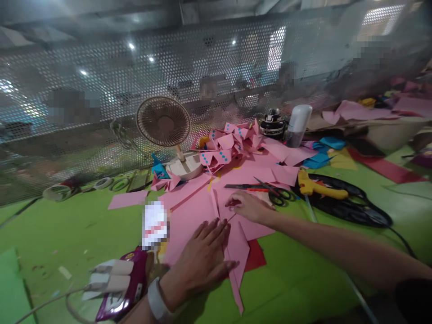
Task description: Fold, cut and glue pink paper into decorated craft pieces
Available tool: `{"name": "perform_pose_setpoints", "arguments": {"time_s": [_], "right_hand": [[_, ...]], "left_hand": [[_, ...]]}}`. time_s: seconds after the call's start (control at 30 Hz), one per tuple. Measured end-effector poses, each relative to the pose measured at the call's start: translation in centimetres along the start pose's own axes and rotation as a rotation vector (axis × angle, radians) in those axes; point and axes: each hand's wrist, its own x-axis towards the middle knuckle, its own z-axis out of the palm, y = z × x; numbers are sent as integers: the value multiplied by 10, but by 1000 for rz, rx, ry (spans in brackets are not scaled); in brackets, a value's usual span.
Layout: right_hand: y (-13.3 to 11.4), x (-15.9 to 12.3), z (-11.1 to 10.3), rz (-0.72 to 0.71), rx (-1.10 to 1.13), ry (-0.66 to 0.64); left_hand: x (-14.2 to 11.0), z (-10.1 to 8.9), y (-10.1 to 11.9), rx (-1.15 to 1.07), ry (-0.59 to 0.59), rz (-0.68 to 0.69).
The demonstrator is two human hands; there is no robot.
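My left hand (205,252) lies flat with its fingers spread, pressing on a folded strip of pink paper (239,256). My right hand (248,206) is just beyond it, its fingers curled together over the pink sheets. Whatever its fingertips may hold is too small to make out. More pink paper sheets (184,220) spread beneath both hands, with a red sheet (257,255) showing under their edge. Behind my right hand lie black-handled scissors (281,195), and a dark, narrow blade-like tool (239,186) is beside them.
A small fan (164,121) and a pile of folded pink paper pieces (229,144) stand at the back. On the right, a yellow glue gun (320,186) rests on a black tray (364,211). A purple power strip (126,288) with plugs sits at lower left. Behind is a perforated screen (111,90).
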Motion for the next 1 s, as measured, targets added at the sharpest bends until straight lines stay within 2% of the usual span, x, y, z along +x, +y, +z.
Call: {"name": "perform_pose_setpoints", "arguments": {"time_s": [0.1, 0.3, 0.43, 0.5, 0.57, 0.63, 0.67, 0.73, 0.77, 0.87, 1.0], "right_hand": [[2, 1, -5, -3, 64, -29], [-3, -2, -14, -83, 32, -147], [-7, -4, -16, -78, 17, -143], [-9, -5, -17, -70, 8, -139], [-11, -6, -18, -73, 11, -153], [-12, -7, -19, -77, 24, -159], [-13, -7, -19, -78, 28, -160], [-13, -7, -19, -81, 26, -158], [-12, -6, -19, -84, 21, -157], [-10, -5, -18, -94, 0, -157], [-9, -5, -19, -96, -17, -144]], "left_hand": [[0, -3, 1, -18, -24, -7], [1, -4, 2, -41, -31, -14], [1, -8, 3, -92, -18, 1], [4, -15, 3, -149, 39, -24], [12, -23, 1, -218, 173, -172], [24, -28, -4, -252, 283, -423], [32, -29, -7, -306, 232, -502], [48, -27, -15, -530, 14, -597], [55, -25, -19, -628, -52, -640], [72, -19, -27, -838, -170, -662], [79, -19, -30, -882, -252, -659]]}}
